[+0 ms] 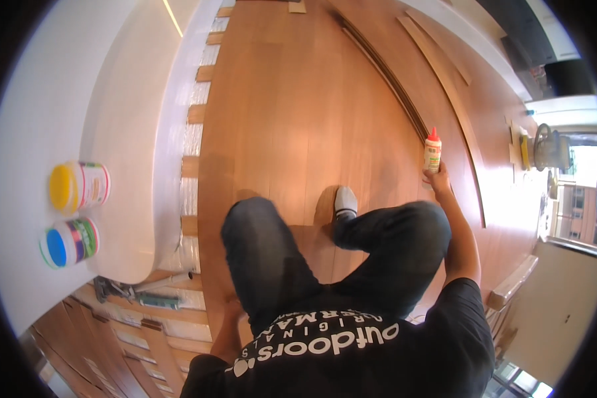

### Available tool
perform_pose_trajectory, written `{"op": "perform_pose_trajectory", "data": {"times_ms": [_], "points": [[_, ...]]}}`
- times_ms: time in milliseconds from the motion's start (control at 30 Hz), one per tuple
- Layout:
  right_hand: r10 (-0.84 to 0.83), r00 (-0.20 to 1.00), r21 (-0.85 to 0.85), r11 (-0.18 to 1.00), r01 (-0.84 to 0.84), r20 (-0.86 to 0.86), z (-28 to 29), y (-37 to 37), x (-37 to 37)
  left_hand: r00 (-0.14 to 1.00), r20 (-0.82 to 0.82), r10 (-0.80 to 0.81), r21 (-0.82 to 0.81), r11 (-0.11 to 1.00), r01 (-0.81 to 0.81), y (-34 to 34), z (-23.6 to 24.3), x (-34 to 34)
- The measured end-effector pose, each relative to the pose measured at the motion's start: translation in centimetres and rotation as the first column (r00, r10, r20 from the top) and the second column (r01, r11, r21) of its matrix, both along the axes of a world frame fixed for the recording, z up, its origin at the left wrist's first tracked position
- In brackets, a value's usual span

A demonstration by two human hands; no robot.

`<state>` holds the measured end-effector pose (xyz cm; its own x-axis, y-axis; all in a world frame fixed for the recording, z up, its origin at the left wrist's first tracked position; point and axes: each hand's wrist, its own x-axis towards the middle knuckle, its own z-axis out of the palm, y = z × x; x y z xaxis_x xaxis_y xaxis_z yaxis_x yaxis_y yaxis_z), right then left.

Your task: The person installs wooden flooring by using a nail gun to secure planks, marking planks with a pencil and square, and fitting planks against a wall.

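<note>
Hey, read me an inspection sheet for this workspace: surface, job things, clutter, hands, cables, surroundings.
Surface: brown plank floor; shiny sheeting shows along its left edge.
Job's things: white bottle with a red nozzle.
Clutter: yellow-lidded tub and blue-lidded tub at the left; long strip on the floor at the right.
Hands: right hand grips the bottle; left hand is low beside the left leg, partly hidden, grip unclear.
Cables: nothing seen.
Surroundings: white curved unit at left, bright window at right.
</note>
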<state>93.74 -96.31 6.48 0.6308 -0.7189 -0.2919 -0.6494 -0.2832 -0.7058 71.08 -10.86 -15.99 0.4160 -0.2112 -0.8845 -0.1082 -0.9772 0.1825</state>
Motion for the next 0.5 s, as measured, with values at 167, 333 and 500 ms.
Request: {"op": "perform_pose_trajectory", "data": {"times_ms": [167,333,500], "points": [[-0.011,0.947,-0.288,0.954,-0.086,-0.321,-10.6,-3.8,0.9,0.902,0.194,0.387,-0.117,0.922,-0.37,4.0,1.1,9.0],[-0.087,0.796,-0.282,0.953,-0.109,-0.6,-18.0,-6.1,3.0,0.63,0.744,0.223,-0.084,0.966,-0.243,8.6,14.4,21.7],[-0.123,0.79,-0.393,0.906,-0.157,-0.6,-17.8,-6.5,5.9,0.404,0.532,0.744,-0.468,0.656,-0.593,-3.0,24.7,35.3]]}}
